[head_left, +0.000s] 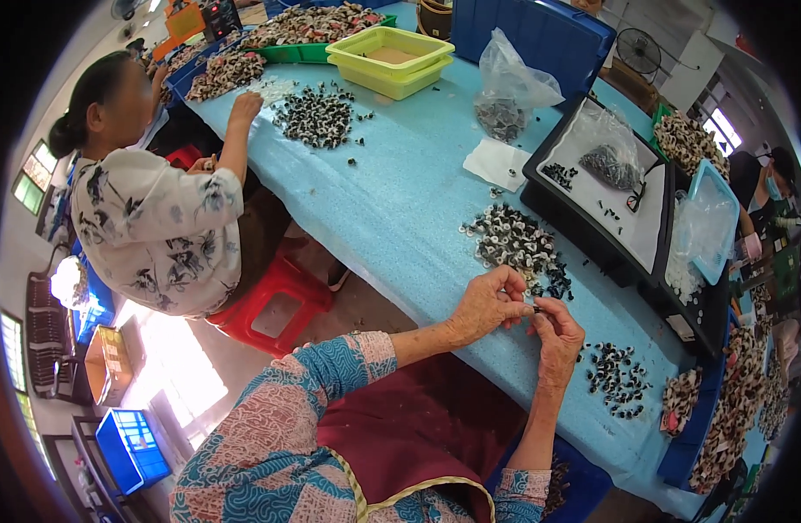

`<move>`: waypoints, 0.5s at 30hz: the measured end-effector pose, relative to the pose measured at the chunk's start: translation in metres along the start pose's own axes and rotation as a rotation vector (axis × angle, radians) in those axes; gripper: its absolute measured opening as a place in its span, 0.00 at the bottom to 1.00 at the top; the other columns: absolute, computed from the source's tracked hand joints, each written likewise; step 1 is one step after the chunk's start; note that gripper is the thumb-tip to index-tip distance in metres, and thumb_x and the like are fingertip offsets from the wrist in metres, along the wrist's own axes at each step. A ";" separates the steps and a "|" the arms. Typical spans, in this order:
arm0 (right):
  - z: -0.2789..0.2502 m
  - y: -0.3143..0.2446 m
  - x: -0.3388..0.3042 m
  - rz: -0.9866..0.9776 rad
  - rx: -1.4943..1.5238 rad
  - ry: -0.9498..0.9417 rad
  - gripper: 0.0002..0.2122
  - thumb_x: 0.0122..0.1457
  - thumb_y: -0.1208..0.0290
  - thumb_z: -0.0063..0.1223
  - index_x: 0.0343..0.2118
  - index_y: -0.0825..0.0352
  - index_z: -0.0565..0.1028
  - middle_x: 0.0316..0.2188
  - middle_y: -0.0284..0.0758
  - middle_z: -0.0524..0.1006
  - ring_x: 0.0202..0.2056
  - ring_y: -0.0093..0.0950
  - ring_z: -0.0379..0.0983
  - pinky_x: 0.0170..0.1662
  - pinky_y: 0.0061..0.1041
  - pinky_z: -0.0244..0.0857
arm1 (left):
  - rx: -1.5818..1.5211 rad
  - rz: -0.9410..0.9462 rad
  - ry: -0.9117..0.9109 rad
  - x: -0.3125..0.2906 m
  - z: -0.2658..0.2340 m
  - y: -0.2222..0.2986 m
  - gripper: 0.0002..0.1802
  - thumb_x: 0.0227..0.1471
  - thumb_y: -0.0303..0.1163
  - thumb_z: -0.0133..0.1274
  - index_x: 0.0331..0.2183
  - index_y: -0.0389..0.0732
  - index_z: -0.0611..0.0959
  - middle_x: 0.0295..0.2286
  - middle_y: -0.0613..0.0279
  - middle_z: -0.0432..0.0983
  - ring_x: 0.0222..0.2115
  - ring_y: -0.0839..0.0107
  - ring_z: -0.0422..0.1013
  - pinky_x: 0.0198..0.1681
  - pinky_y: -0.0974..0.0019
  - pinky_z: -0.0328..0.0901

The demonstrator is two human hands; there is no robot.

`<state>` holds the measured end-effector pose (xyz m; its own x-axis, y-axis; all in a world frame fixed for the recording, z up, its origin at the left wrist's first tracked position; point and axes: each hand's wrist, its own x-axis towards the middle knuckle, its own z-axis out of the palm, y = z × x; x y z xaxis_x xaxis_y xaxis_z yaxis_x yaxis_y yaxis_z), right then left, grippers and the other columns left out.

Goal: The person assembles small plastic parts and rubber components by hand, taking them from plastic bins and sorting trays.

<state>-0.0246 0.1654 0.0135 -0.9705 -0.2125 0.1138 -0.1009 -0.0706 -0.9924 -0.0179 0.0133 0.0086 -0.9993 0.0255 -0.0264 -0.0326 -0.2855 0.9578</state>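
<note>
My left hand point(489, 307) and my right hand point(557, 342) meet above the near edge of the blue-covered table. Both are closed, thumbs and forefingers pinched together at the tips. A tiny dark piece point(536, 309) shows between them; its exact kind is too small to make out. Just beyond my fingers lies a heap of small round black-and-white parts point(514, 240), with loose black pieces point(553, 283) at its right side. To the right of my right hand, a smaller spread of black-and-white parts point(618, 380) rests on the cloth.
A black tray point(592, 231) holds white paper and a bag of black pieces point(611, 166). Beyond are a clear bag point(511, 83), yellow bins point(390, 70) and another parts heap point(318, 118). At left a co-worker point(156, 209) sits on a red stool point(278, 296).
</note>
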 end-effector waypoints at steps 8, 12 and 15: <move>0.000 -0.001 -0.002 0.060 0.041 0.039 0.09 0.48 0.84 0.51 0.34 0.73 0.74 0.25 0.34 0.75 0.24 0.20 0.71 0.29 0.17 0.67 | -0.093 0.041 -0.003 -0.003 0.001 -0.005 0.16 0.40 0.21 0.58 0.32 0.37 0.69 0.23 0.64 0.68 0.19 0.79 0.68 0.18 0.77 0.63; -0.003 0.000 -0.003 0.079 0.058 0.036 0.08 0.48 0.84 0.50 0.32 0.73 0.74 0.25 0.34 0.75 0.23 0.20 0.70 0.28 0.17 0.66 | -0.065 0.031 -0.006 -0.003 0.001 -0.007 0.16 0.39 0.20 0.58 0.32 0.37 0.69 0.23 0.64 0.68 0.19 0.79 0.68 0.18 0.78 0.63; -0.005 0.000 -0.003 0.088 0.028 0.038 0.07 0.48 0.84 0.49 0.32 0.73 0.74 0.24 0.33 0.74 0.21 0.19 0.69 0.27 0.16 0.65 | -0.077 0.020 -0.016 -0.004 0.004 -0.005 0.16 0.39 0.20 0.58 0.32 0.37 0.69 0.23 0.64 0.68 0.19 0.80 0.68 0.17 0.78 0.63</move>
<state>-0.0230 0.1712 0.0125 -0.9830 -0.1822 0.0241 -0.0095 -0.0803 -0.9967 -0.0138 0.0182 0.0045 -0.9994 0.0346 -0.0020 -0.0143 -0.3592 0.9331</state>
